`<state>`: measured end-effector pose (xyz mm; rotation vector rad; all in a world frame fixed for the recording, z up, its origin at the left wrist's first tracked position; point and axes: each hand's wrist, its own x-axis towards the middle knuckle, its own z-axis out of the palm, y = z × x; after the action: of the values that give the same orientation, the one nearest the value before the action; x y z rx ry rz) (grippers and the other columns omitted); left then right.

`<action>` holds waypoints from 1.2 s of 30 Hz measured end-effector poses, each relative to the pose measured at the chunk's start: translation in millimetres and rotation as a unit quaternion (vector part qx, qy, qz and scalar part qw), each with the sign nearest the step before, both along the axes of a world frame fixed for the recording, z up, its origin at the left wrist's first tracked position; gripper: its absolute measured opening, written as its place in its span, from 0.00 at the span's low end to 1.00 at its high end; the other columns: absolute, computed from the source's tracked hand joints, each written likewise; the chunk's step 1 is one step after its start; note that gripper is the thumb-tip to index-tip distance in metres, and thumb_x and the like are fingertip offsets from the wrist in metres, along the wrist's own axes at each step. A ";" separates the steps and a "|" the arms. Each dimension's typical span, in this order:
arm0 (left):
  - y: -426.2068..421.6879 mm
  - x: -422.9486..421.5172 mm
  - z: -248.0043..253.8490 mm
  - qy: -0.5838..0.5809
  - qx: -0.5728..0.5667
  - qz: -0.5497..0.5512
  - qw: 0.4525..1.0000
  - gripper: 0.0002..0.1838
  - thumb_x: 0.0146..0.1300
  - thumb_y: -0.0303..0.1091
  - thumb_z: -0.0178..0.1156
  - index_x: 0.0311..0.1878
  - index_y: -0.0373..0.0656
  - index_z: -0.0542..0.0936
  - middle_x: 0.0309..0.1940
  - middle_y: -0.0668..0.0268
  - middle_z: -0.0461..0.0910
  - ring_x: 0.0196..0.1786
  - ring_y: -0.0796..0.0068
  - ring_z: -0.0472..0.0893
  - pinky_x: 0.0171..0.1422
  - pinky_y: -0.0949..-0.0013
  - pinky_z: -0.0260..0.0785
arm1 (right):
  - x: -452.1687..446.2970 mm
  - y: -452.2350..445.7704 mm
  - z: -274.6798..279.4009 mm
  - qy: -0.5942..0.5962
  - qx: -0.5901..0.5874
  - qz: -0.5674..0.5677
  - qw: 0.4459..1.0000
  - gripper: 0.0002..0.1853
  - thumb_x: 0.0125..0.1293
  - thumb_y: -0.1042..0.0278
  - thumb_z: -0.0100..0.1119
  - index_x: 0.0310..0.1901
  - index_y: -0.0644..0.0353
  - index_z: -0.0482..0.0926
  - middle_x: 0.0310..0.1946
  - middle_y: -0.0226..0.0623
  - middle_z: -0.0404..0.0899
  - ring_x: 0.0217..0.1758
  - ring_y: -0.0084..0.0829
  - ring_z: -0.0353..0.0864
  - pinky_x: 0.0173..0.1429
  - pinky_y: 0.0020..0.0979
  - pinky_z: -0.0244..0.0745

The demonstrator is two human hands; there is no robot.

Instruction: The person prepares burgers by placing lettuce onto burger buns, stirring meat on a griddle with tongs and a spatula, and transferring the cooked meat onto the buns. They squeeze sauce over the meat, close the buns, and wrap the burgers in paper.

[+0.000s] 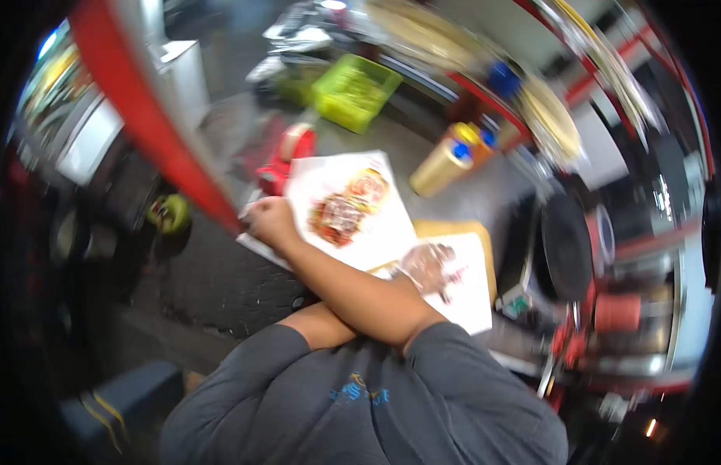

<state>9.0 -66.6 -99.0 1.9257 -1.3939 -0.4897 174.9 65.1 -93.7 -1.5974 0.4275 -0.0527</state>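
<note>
My forearms cross, the right one over the left. My right hand [271, 221] reaches to the left with curled fingers, closed at the left edge of a white paper sheet [387, 244]. On that sheet lies an opened burger: a sauce-covered patty half [338, 218] and a bun half with red topping [368, 191]. My left hand [427, 267], in a clear plastic glove, is over a second white paper [473, 298] with red smears. Its fingers look spread, though blurred, and I see nothing in them. Just beyond my right hand stands a red tape dispenser [287, 159].
A green basket [356, 93] stands at the back of the counter. Sauce bottles [442, 167] with yellow and blue caps are back right. A tan board [453, 228] lies under the second paper. A red post [155, 116] rises at left; a dark round pan [566, 246] is at right.
</note>
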 end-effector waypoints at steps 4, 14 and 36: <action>-44.2 -10.3 14.7 0.001 0.017 -0.041 0.999 0.38 0.68 0.70 0.58 0.63 0.43 0.80 0.63 0.55 0.81 0.66 0.59 0.79 0.71 0.58 0.70 | -79.7 -61.5 107.8 -0.110 -0.122 0.081 0.983 0.12 0.70 0.61 0.65 0.39 0.64 0.82 0.26 0.45 0.79 0.31 0.35 0.79 0.41 0.40 0.75; -46.2 -17.9 11.3 -0.026 -0.073 0.034 0.996 0.37 0.61 0.68 0.66 0.57 0.42 0.83 0.48 0.51 0.86 0.53 0.50 0.85 0.59 0.50 0.77 | -338.6 -288.1 88.2 0.230 -0.192 -0.246 0.922 0.20 0.71 0.57 0.69 0.26 0.65 0.85 0.15 0.24 0.72 0.18 0.20 0.67 0.25 0.31 0.66; -49.1 -65.9 38.4 0.497 0.118 0.027 0.859 0.34 0.76 0.58 0.60 0.67 0.34 0.76 0.58 0.54 0.84 0.56 0.65 0.84 0.59 0.58 0.79 | -432.6 -307.7 47.8 0.041 -0.054 -0.142 0.988 0.29 0.69 0.47 0.73 0.19 0.60 0.76 0.14 0.29 0.75 0.18 0.21 0.71 0.25 0.30 0.69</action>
<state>-56.9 -115.7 -60.6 1.4607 -0.5996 -1.4259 -257.7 -242.6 -45.9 -1.6387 0.7253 -0.2310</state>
